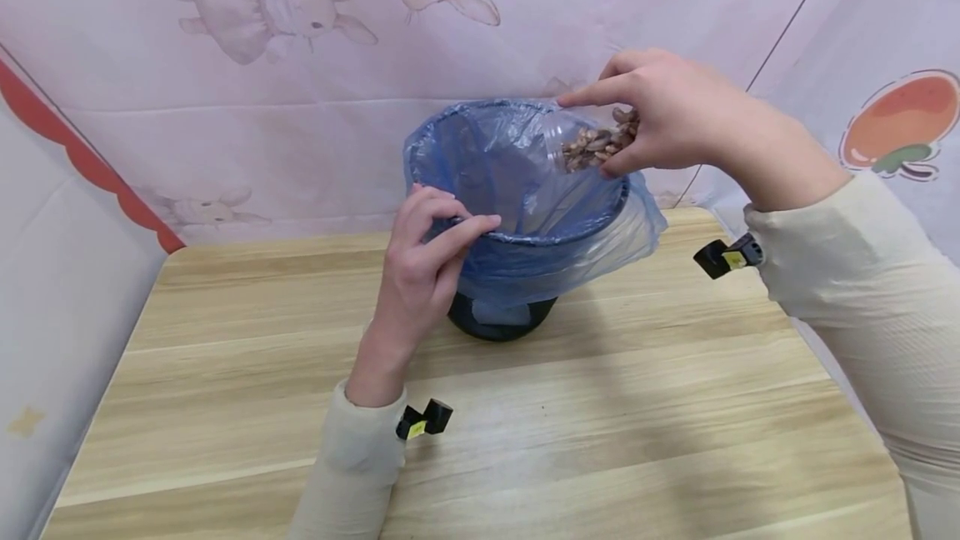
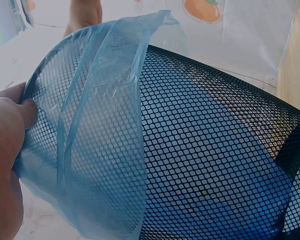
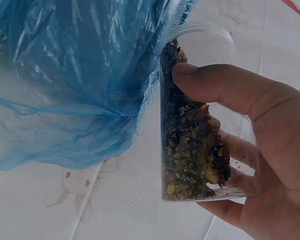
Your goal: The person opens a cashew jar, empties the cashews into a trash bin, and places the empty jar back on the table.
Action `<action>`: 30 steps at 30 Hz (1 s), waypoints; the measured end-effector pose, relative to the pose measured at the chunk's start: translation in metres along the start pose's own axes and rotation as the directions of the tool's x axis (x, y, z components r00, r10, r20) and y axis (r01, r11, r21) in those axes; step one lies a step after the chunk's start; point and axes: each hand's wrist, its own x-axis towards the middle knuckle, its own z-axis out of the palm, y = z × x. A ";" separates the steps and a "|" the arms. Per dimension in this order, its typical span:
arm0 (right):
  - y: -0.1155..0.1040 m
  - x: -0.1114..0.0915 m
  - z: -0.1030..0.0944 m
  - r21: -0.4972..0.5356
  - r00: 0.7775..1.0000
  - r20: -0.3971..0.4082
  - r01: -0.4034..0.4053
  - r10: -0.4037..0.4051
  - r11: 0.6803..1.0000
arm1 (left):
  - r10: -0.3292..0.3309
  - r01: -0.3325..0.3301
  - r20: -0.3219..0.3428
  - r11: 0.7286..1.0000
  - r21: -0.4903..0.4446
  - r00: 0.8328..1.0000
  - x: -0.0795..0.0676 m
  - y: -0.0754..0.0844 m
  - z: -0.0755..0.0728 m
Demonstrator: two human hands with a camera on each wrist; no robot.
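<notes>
A black mesh wastebasket, lined with a blue plastic bag, stands on the wooden table. The bag is folded out over the rim. My left hand grips the near left part of the rim through the bag. Over the far right side of the opening, my right hand holds a clear plastic jar tipped on its side. The jar's mouth points left over the bag. Brown and dark dried pieces lie along the inside of the jar; their exact kind is unclear.
The wooden table top reaches back to a pale wall cloth with printed rabbits, close behind the wastebasket. A black clip-like mount sits at the right cuff, and a similar one at the left.
</notes>
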 end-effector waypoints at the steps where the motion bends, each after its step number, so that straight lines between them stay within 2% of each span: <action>1: 0.000 0.000 0.000 -0.006 1.000 0.001 -0.001 0.001 1.000 | 0.000 0.000 -0.001 1.000 -0.001 1.000 0.000 0.000 0.000; 30: 0.000 0.002 -0.001 -0.025 1.000 0.010 -0.008 0.008 1.000 | 0.011 -0.011 -0.009 1.000 -0.014 1.000 0.002 -0.001 0.000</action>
